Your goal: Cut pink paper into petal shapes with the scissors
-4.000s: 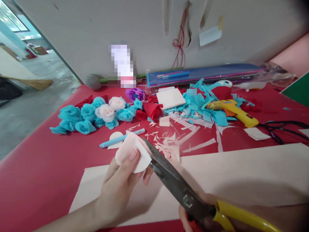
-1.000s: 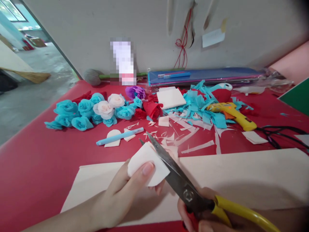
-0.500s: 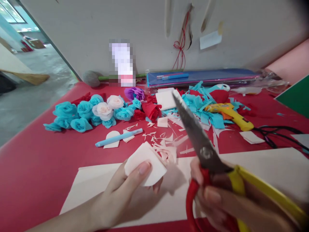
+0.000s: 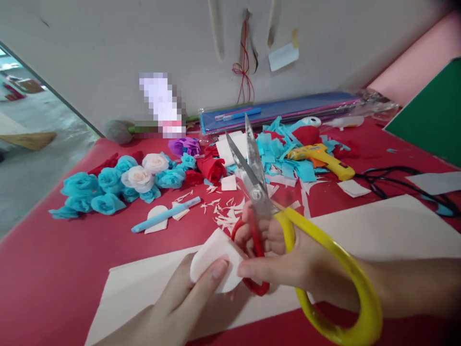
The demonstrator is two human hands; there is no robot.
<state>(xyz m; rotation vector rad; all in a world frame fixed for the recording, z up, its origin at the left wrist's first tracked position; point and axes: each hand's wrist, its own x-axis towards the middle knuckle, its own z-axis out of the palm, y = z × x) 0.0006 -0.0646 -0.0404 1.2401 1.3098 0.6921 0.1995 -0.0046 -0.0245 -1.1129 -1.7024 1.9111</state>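
My left hand (image 4: 180,298) pinches a rounded piece of pale pink crepe paper (image 4: 212,257) between thumb and fingers, low in the middle. My right hand (image 4: 284,262) grips large scissors (image 4: 266,202) with a red and a yellow handle loop; the blades point up and away and stand slightly apart. The right thumb tip touches the paper piece next to my left thumb. Both hands hover over a big pale pink paper sheet (image 4: 378,230) lying on the red tabletop (image 4: 46,259).
Blue, white, purple and red paper roses (image 4: 118,185) lie at the left. A blue pen (image 4: 163,215) and pink scraps (image 4: 223,211) lie ahead. A yellow glue gun (image 4: 320,158) sits among blue scraps, black cable (image 4: 396,180) at the right, flat paper packs (image 4: 281,108) by the wall.
The scissors have left the paper piece and swung upright. My right hand has moved in toward my left, its thumb now on the paper. The view has shifted right.
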